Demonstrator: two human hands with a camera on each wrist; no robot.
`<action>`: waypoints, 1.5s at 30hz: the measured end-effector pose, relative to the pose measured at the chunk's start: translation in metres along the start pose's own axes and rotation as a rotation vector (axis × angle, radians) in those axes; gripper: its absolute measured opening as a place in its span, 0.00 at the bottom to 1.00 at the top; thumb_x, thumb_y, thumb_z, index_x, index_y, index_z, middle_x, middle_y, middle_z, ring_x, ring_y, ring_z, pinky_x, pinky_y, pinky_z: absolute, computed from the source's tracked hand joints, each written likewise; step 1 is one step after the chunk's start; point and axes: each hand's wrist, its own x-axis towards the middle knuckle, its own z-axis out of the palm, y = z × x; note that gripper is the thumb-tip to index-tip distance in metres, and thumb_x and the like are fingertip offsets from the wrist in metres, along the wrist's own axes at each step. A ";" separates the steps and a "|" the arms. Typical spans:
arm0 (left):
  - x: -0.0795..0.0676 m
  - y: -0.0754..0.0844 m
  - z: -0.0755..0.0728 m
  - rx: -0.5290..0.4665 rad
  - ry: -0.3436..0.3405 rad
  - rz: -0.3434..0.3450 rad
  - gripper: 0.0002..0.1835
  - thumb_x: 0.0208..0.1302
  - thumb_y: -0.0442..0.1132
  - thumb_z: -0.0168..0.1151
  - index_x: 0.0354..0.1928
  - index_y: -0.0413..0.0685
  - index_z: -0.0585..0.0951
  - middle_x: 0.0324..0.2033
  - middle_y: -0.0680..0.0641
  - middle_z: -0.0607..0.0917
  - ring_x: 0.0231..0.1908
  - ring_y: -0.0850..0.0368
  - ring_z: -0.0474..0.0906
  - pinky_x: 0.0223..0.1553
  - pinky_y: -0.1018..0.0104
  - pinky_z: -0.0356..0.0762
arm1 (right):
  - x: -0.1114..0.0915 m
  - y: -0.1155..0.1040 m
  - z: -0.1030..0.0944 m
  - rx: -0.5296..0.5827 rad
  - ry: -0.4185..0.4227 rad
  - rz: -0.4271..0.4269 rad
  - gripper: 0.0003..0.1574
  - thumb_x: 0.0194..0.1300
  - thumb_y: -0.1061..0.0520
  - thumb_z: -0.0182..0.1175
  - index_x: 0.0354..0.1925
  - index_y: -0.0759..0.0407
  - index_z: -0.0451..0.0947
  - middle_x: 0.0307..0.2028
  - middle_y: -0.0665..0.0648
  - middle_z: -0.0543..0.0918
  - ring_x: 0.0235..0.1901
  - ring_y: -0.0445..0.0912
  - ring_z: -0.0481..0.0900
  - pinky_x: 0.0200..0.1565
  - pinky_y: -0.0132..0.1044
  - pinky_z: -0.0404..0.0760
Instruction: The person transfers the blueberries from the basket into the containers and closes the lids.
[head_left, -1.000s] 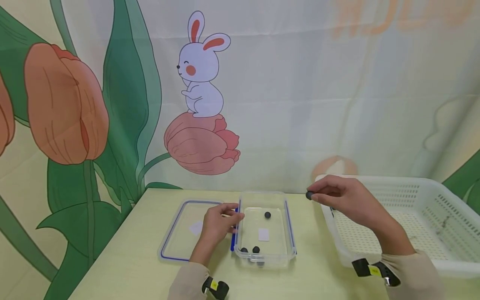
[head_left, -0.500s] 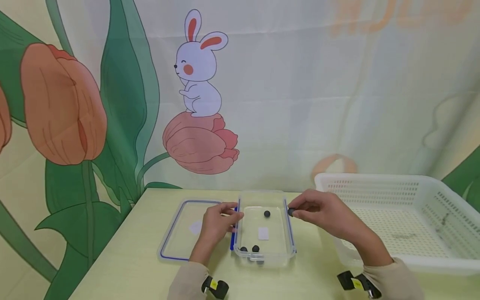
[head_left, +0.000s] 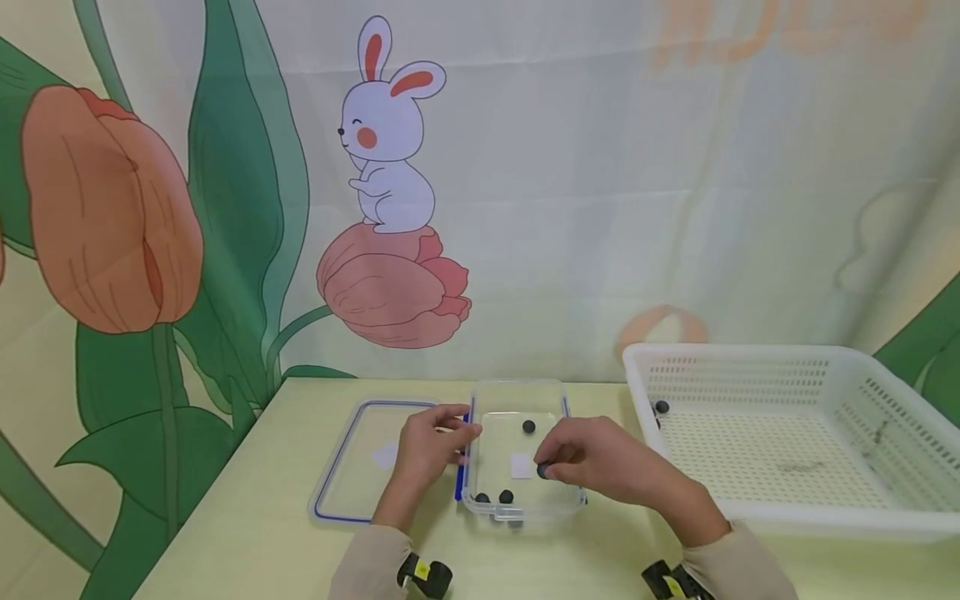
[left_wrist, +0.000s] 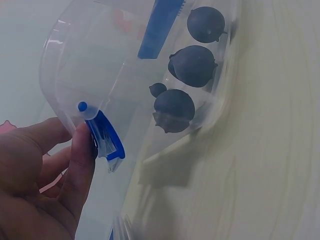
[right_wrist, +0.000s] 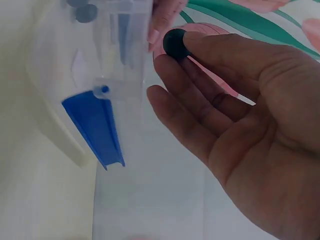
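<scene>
My right hand [head_left: 600, 460] pinches a small dark ball [head_left: 543, 471] between thumb and fingertips, over the right side of a clear plastic box [head_left: 525, 510]. In the right wrist view the held ball [right_wrist: 176, 44] looks round and smooth, above the box's rim. My left hand [head_left: 429, 446] grips the box's left rim, beside a blue clip [left_wrist: 106, 135]. Inside the box one dark ball [head_left: 528, 427] lies toward the back, and several more, such as this ball [head_left: 506, 497], sit at the near end. A pale paper square [head_left: 521, 466] shows at the box's middle.
A clear lid [head_left: 337, 467] with a blue seal lies left of the box, partly behind my left hand. At the right stands a white perforated basket [head_left: 750, 354], with dark balls [head_left: 662, 407] by its left wall. A printed curtain [head_left: 555, 208] hangs behind the table [head_left: 247, 517].
My right hand has moved left and toward me with the ball, from the basket's left edge to over the box. My left hand keeps its grip on the rim.
</scene>
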 end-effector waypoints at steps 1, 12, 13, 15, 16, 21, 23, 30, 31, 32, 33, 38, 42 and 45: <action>0.000 0.000 0.000 -0.001 0.002 -0.003 0.21 0.57 0.43 0.72 0.54 0.47 0.82 0.36 0.47 0.81 0.28 0.56 0.81 0.28 0.66 0.84 | 0.001 0.001 0.003 -0.012 -0.014 0.002 0.06 0.63 0.59 0.66 0.40 0.51 0.82 0.35 0.46 0.85 0.34 0.43 0.83 0.37 0.34 0.82; 0.001 -0.001 -0.003 -0.007 0.000 -0.013 0.22 0.57 0.43 0.72 0.53 0.48 0.83 0.37 0.47 0.81 0.29 0.56 0.82 0.29 0.66 0.84 | 0.010 0.006 0.028 -0.075 -0.082 -0.067 0.05 0.61 0.62 0.66 0.37 0.54 0.83 0.34 0.45 0.84 0.34 0.36 0.80 0.36 0.31 0.81; 0.000 -0.001 -0.003 -0.006 -0.001 -0.010 0.22 0.57 0.43 0.72 0.53 0.48 0.82 0.37 0.47 0.81 0.29 0.56 0.82 0.29 0.66 0.84 | 0.011 0.005 0.029 -0.084 -0.078 -0.073 0.05 0.61 0.62 0.66 0.37 0.54 0.83 0.34 0.45 0.84 0.34 0.36 0.80 0.36 0.31 0.81; 0.000 -0.001 -0.003 -0.002 -0.002 -0.005 0.22 0.57 0.43 0.72 0.53 0.48 0.82 0.36 0.47 0.81 0.28 0.56 0.82 0.29 0.66 0.84 | 0.011 0.004 0.028 -0.097 -0.074 -0.075 0.05 0.61 0.62 0.66 0.37 0.54 0.83 0.34 0.45 0.84 0.34 0.36 0.80 0.37 0.31 0.81; 0.000 0.000 -0.004 -0.003 -0.002 -0.007 0.22 0.57 0.43 0.72 0.53 0.48 0.82 0.36 0.47 0.81 0.28 0.56 0.82 0.29 0.66 0.84 | 0.011 0.004 0.028 -0.104 -0.074 -0.075 0.05 0.61 0.62 0.66 0.37 0.53 0.83 0.35 0.45 0.84 0.34 0.36 0.80 0.37 0.31 0.81; 0.000 0.000 -0.005 -0.008 -0.004 0.006 0.22 0.57 0.43 0.72 0.53 0.47 0.82 0.36 0.46 0.81 0.29 0.56 0.82 0.29 0.66 0.84 | 0.012 0.001 0.027 -0.121 -0.080 -0.081 0.06 0.61 0.62 0.66 0.37 0.51 0.83 0.35 0.46 0.84 0.35 0.36 0.80 0.38 0.31 0.81; 0.000 0.000 -0.006 -0.013 -0.005 0.006 0.21 0.57 0.42 0.72 0.53 0.47 0.82 0.36 0.46 0.81 0.29 0.56 0.82 0.29 0.65 0.84 | 0.012 0.001 0.026 -0.122 -0.081 -0.076 0.07 0.61 0.62 0.66 0.37 0.51 0.83 0.35 0.45 0.84 0.35 0.36 0.80 0.38 0.31 0.81; 0.002 -0.002 -0.006 -0.014 0.000 0.005 0.21 0.57 0.43 0.72 0.53 0.47 0.82 0.36 0.46 0.81 0.28 0.56 0.81 0.29 0.66 0.84 | 0.010 0.000 0.017 -0.093 -0.055 -0.028 0.08 0.61 0.61 0.66 0.39 0.50 0.82 0.34 0.46 0.84 0.34 0.38 0.80 0.37 0.32 0.81; 0.002 -0.002 -0.006 -0.016 0.001 0.004 0.21 0.57 0.43 0.72 0.53 0.47 0.82 0.36 0.46 0.81 0.28 0.56 0.81 0.29 0.65 0.84 | 0.010 0.000 0.015 -0.083 -0.049 -0.022 0.08 0.61 0.61 0.66 0.40 0.50 0.82 0.34 0.46 0.84 0.34 0.38 0.81 0.36 0.32 0.81; 0.002 -0.002 -0.006 -0.016 0.002 0.003 0.21 0.57 0.43 0.72 0.53 0.47 0.83 0.36 0.46 0.81 0.28 0.56 0.81 0.29 0.65 0.84 | 0.009 -0.001 0.013 -0.076 -0.041 -0.012 0.08 0.62 0.61 0.66 0.40 0.50 0.82 0.34 0.46 0.84 0.34 0.38 0.81 0.36 0.33 0.81; 0.002 -0.002 -0.005 -0.017 0.003 0.001 0.21 0.57 0.43 0.72 0.53 0.48 0.83 0.36 0.46 0.81 0.27 0.56 0.81 0.29 0.66 0.84 | 0.008 -0.001 0.010 -0.075 -0.032 -0.006 0.08 0.62 0.61 0.65 0.40 0.50 0.82 0.35 0.46 0.84 0.34 0.38 0.81 0.36 0.33 0.81; 0.002 -0.003 -0.003 -0.025 0.000 -0.005 0.21 0.57 0.43 0.72 0.53 0.48 0.83 0.37 0.46 0.80 0.27 0.56 0.82 0.28 0.66 0.84 | -0.001 -0.005 -0.006 -0.080 0.023 0.013 0.08 0.64 0.57 0.65 0.42 0.49 0.81 0.37 0.45 0.84 0.36 0.38 0.81 0.39 0.34 0.82; 0.001 -0.003 -0.001 -0.031 -0.001 0.001 0.21 0.57 0.42 0.72 0.53 0.47 0.83 0.36 0.46 0.80 0.27 0.56 0.81 0.28 0.65 0.84 | -0.010 -0.009 -0.023 -0.079 0.083 0.007 0.08 0.65 0.57 0.64 0.44 0.48 0.81 0.40 0.45 0.83 0.38 0.39 0.82 0.42 0.35 0.82; 0.002 -0.003 0.000 -0.033 0.000 0.001 0.20 0.57 0.42 0.72 0.52 0.47 0.83 0.36 0.46 0.80 0.27 0.56 0.81 0.28 0.65 0.84 | -0.015 -0.014 -0.037 -0.093 0.122 0.003 0.09 0.64 0.56 0.65 0.44 0.47 0.81 0.40 0.45 0.83 0.39 0.39 0.82 0.44 0.35 0.82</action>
